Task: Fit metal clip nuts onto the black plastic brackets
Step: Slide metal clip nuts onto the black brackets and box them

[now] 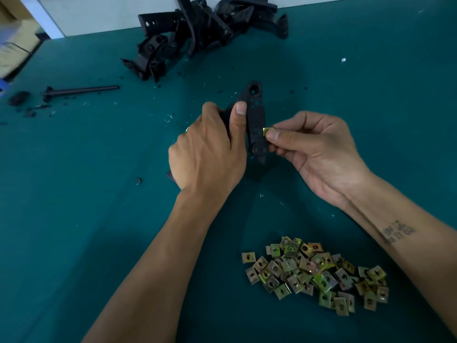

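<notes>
Teal cloth-covered work table: wide bare stretches to left and near right; far edge met by pale wall.

Heap of black plastic brackets at far edge, well apart from the hands. Dark rod and scattered black scraps at far left, clear of the work.

Loose pile of yellow-green square metal clip nuts on the cloth, near side, below the right forearm and nearer the right hand than the left.

Left hand: fingers and thumb wrapped round the left side of one long black plastic bracket, thumb laid up along its face. Firm closed grasp. Bracket raised above the cloth or resting on it: not determinable.

Bracket long axis running away from the viewer, large hole at the far tip, round boss at the near end. Right-hand long edge exposed and unobstructed.

Right hand: thumb and forefinger pinched on a single small yellow metal clip nut, remaining fingers curled beneath. Clip nut touching or just beside the bracket's right edge, between mid-length and the near boss. Seating on the edge: not confirmed; open side of the clip not discernible.

Judgement: step in hand is pushing the clip leftward, across the long axis, onto the edge. Left grip placed opposite to brace that push. Open room to the right for withdrawal. Risk: clip skewing if not square to the edge.
</notes>
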### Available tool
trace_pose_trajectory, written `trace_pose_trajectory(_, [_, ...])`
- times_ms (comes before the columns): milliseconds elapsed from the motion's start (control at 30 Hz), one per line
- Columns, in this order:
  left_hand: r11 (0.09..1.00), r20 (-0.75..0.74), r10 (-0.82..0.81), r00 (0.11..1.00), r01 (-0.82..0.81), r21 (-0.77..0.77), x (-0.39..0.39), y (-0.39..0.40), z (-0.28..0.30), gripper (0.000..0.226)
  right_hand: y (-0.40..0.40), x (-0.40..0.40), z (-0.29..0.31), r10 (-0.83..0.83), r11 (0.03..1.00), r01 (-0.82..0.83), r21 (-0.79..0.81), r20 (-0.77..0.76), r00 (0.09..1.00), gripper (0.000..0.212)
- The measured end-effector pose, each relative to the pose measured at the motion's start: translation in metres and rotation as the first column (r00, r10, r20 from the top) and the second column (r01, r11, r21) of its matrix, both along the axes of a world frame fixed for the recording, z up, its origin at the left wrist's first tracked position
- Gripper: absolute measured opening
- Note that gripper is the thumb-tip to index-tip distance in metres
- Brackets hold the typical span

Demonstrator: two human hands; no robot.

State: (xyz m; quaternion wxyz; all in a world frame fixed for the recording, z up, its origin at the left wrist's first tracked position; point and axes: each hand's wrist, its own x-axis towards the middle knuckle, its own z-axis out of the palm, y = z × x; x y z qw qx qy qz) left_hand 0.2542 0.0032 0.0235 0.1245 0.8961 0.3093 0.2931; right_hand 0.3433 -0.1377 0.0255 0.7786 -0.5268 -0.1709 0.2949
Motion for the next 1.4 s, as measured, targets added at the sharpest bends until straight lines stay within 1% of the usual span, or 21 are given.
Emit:
trace_pose_trajectory(67, [1.000, 0.006, -0.003, 1.000, 0.003, -0.001, 0.000, 0.000, 0.000, 0.056, 0.001, -0.003, 0.000, -0.005, 1.000, 0.005, 0.016, -0.035, 0.999, 0.012])
trace_pose_trajectory(167, [1.000, 0.022, 0.001, 1.000, -0.001, -0.008, -0.001, 0.000, 0.001, 0.056, -0.001, -0.003, 0.002, 0.094, 0.993, -0.083, 0.078, -0.146, 0.985, 0.002])
trace_pose_trajectory(267, [1.000, 0.041, 0.005, 0.999, -0.004, -0.015, 0.000, -0.001, 0.002, 0.056, -0.003, 0.000, 0.005, 0.193, 0.979, -0.167, 0.116, -0.260, 0.946, 0.008])
trace_pose_trajectory(400, [1.000, 0.063, -0.008, 0.998, 0.009, -0.017, -0.002, -0.002, 0.002, 0.055, -0.001, -0.001, 0.006, 0.271, 0.961, -0.233, 0.148, -0.341, 0.900, 0.014])
trace_pose_trajectory(533, [0.999, 0.075, -0.040, 0.996, 0.041, -0.012, -0.005, -0.002, 0.003, 0.052, -0.003, 0.005, 0.007, 0.319, 0.947, -0.285, 0.147, -0.341, 0.885, 0.012])
trace_pose_trajectory(667, [0.993, 0.069, -0.117, 0.991, 0.114, 0.043, -0.008, -0.004, 0.005, 0.048, -0.007, 0.013, 0.007, 0.435, 0.900, -0.434, 0.048, -0.187, 0.881, 0.010])
trace_pose_trajectory(733, [0.987, 0.083, -0.151, 0.985, 0.147, 0.060, -0.009, -0.004, 0.005, 0.047, -0.008, 0.014, 0.006, 0.511, 0.858, -0.513, 0.030, -0.155, 0.845, 0.024])
trace_pose_trajectory(800, [0.985, 0.096, -0.166, 0.981, 0.161, 0.060, -0.010, -0.005, 0.005, 0.046, -0.009, 0.015, 0.005, 0.540, 0.840, -0.541, 0.039, -0.155, 0.827, 0.038])
trace_pose_trajectory(1033, [0.973, 0.109, -0.225, 0.968, 0.217, 0.082, -0.014, -0.007, 0.006, 0.042, -0.010, 0.008, 0.008, 0.526, 0.850, -0.526, 0.039, -0.125, 0.841, 0.075])
trace_pose_trajectory(1133, [0.969, 0.127, -0.243, 0.962, 0.236, 0.068, -0.014, -0.006, 0.006, 0.044, -0.011, 0.005, 0.008, 0.511, 0.859, -0.512, 0.012, -0.089, 0.855, 0.103])
trace_pose_trajectory(1167, [0.971, 0.132, -0.239, 0.962, 0.233, 0.062, -0.014, -0.006, 0.007, 0.045, -0.011, 0.005, 0.007, 0.509, 0.860, -0.510, 0.005, -0.079, 0.857, 0.104])
trace_pose_trajectory(1200, [0.973, 0.137, -0.232, 0.963, 0.226, 0.056, -0.013, -0.006, 0.007, 0.045, -0.010, 0.005, 0.006, 0.510, 0.859, -0.511, -0.002, -0.072, 0.857, 0.100])
trace_pose_trajectory(1233, [0.975, 0.141, -0.222, 0.965, 0.218, 0.047, -0.013, -0.006, 0.007, 0.044, -0.010, 0.006, 0.005, 0.510, 0.858, -0.513, -0.023, -0.064, 0.857, 0.089])
trace_pose_trajectory(1300, [0.978, 0.147, -0.208, 0.967, 0.206, 0.027, -0.012, -0.005, 0.007, 0.043, -0.013, 0.010, 0.006, 0.525, 0.840, -0.526, -0.129, -0.051, 0.850, 0.061])
trace_pose_trajectory(1333, [0.978, 0.146, -0.208, 0.967, 0.206, 0.026, -0.011, -0.005, 0.007, 0.044, -0.017, 0.013, 0.009, 0.564, 0.803, -0.559, -0.209, -0.039, 0.825, 0.049])
trace_pose_trajectory(1367, [0.977, 0.141, -0.211, 0.967, 0.209, 0.031, -0.011, -0.005, 0.006, 0.044, -0.021, 0.016, 0.013, 0.635, 0.731, -0.613, -0.300, -0.028, 0.772, 0.037])
trace_pose_trajectory(1400, [0.977, 0.134, -0.211, 0.968, 0.208, 0.034, -0.011, -0.005, 0.005, 0.045, -0.026, 0.019, 0.017, 0.722, 0.630, -0.674, -0.386, -0.029, 0.691, 0.025])
